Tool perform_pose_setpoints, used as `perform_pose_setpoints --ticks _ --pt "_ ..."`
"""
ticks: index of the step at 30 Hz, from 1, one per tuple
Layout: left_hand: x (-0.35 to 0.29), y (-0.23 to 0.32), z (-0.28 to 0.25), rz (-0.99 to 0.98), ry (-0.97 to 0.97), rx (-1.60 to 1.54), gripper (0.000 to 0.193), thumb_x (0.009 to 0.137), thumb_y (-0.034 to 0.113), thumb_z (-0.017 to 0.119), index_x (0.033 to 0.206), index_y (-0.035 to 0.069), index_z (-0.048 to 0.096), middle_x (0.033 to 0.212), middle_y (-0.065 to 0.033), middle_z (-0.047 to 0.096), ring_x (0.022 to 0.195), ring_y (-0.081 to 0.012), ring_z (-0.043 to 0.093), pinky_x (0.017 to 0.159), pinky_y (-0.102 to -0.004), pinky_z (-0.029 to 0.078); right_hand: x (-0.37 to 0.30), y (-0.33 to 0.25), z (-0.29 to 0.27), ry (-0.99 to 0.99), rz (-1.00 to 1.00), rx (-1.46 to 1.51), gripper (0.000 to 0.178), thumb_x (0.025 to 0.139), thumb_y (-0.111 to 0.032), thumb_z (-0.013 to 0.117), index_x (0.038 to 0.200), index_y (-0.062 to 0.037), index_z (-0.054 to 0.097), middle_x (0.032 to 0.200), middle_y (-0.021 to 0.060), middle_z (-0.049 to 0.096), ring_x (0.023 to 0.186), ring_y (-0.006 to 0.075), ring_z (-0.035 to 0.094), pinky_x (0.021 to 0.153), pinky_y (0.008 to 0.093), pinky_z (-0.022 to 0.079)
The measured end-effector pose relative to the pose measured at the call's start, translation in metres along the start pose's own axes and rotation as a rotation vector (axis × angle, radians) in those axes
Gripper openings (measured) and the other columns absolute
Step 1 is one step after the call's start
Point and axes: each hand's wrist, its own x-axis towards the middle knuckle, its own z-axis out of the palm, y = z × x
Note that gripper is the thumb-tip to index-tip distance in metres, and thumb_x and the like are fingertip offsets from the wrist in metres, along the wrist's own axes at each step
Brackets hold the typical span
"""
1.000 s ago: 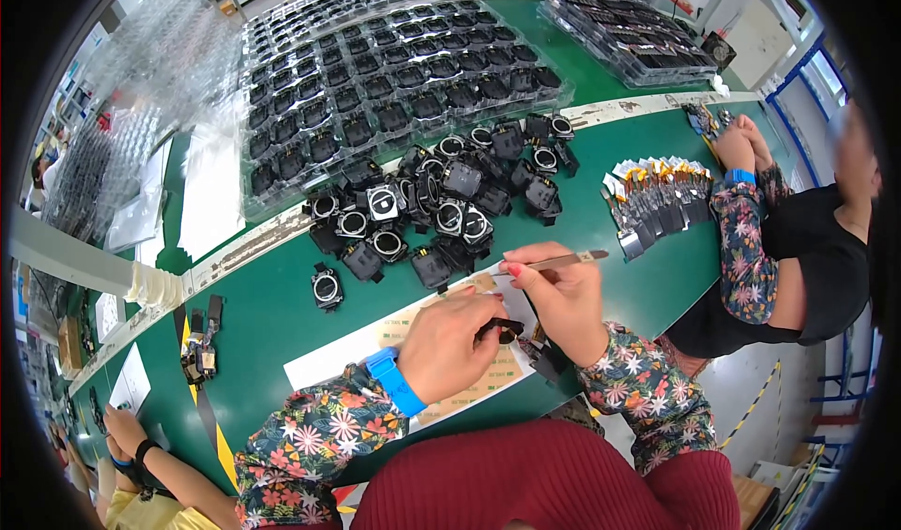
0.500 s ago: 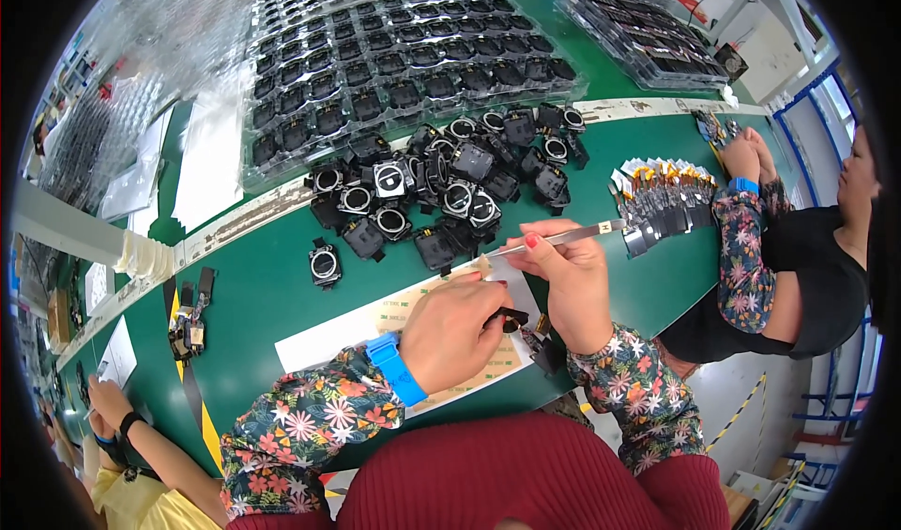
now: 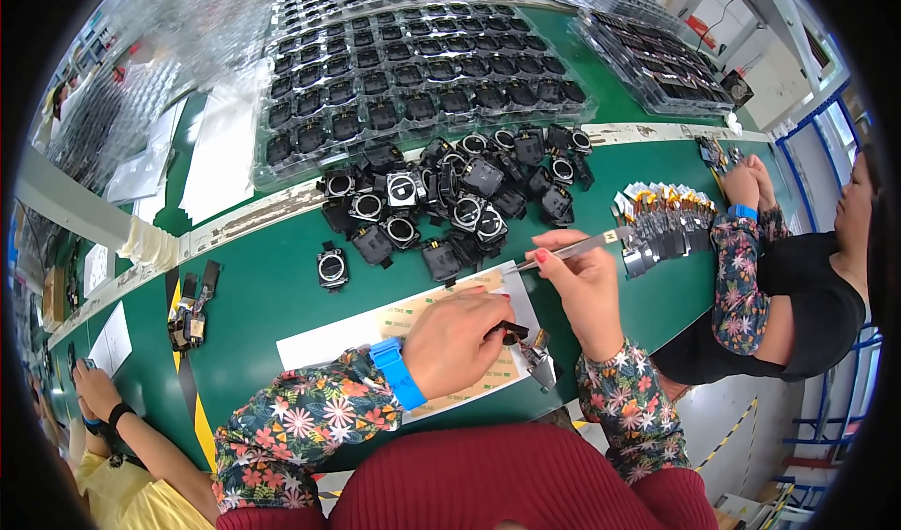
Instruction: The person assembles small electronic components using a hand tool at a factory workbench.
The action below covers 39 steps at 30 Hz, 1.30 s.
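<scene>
My left hand [image 3: 457, 335] rests on a beige adhesive sheet [image 3: 398, 319] with green print, which lies on a white backing sheet [image 3: 314, 347]. Its fingers are closed on a small black part [image 3: 511, 329]. From that part a flex cable assembly [image 3: 539, 361] with metallic pieces hangs over the sheet's right end. My right hand [image 3: 587, 295] pinches metal tweezers [image 3: 577, 247], their tips pointing left at the sheet's upper right corner, close to my left fingers. Whether the tips grip anything is too small to tell.
Behind the sheet lies a heap of black round-ringed modules [image 3: 450, 197]. Clear trays of black parts [image 3: 422, 70] stand farther back. Flex cable parts [image 3: 664, 220] sit in a row at right, others [image 3: 192, 314] at left. Co-workers sit on both sides.
My right hand and the tweezers have shifted a little to the right, off the spot by my left fingertips. My left hand keeps its place on the sheet. The whole view has shifted slightly.
</scene>
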Motion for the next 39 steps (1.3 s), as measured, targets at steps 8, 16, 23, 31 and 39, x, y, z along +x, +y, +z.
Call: perform_pose_setpoints --ticks 8,16,23,31,39 --pt "0.002 0.0 -0.001 0.01 -0.011 0.02 0.012 0.076 0.002 0.056 0.088 0.005 0.055 0.094 -0.0145 0.065 0.068 -0.0298 0.062 0.091 -0.0425 0.045 0.004 0.001 0.006 -0.058 0.031 -0.086 0.018 0.086 -0.002 0.057 0.104 0.0022 0.059 0.087 0.0076 0.066 0.083 0.0118 0.062 0.074 0.0228 0.047" --pt "0.004 0.005 -0.004 -0.056 -0.042 -0.041 0.015 0.076 -0.001 0.056 0.09 0.003 0.056 0.093 -0.0147 0.064 0.073 -0.0264 0.063 0.08 -0.0361 0.05 0.008 -0.006 -0.006 0.026 0.085 0.4 0.02 0.089 -0.011 0.056 0.106 -0.0021 0.058 0.086 0.0083 0.065 0.079 0.0124 0.059 0.074 0.0241 0.042" --pt "0.006 -0.003 -0.002 -0.402 0.184 -0.765 0.009 0.082 -0.004 0.053 0.09 0.0 0.053 0.085 -0.0085 0.065 0.072 -0.0139 0.063 0.061 -0.025 0.05 -0.01 -0.026 0.001 -0.048 -0.015 0.519 0.02 0.088 -0.01 0.058 0.105 0.0002 0.056 0.088 0.0085 0.063 0.085 0.0139 0.059 0.077 0.0269 0.043" --pt "0.008 -0.002 -0.01 -0.566 0.1 -1.147 0.011 0.087 -0.004 0.05 0.097 -0.001 0.046 0.098 -0.0132 0.062 0.084 -0.0215 0.066 0.073 -0.0282 0.055 -0.03 -0.033 0.013 0.008 0.008 0.255 0.018 0.086 -0.008 0.06 0.1 0.0013 0.055 0.094 0.0127 0.061 0.087 0.0178 0.061 0.081 0.0305 0.047" --pt "0.007 0.0 -0.01 -0.547 0.107 -1.121 0.01 0.088 -0.004 0.049 0.096 0.0 0.046 0.102 -0.0151 0.061 0.088 -0.0225 0.066 0.074 -0.0272 0.055 -0.033 -0.026 0.014 0.036 -0.131 0.029 0.014 0.086 -0.006 0.06 0.096 0.0033 0.056 0.1 0.0142 0.058 0.089 0.0173 0.06 0.079 0.0281 0.048"
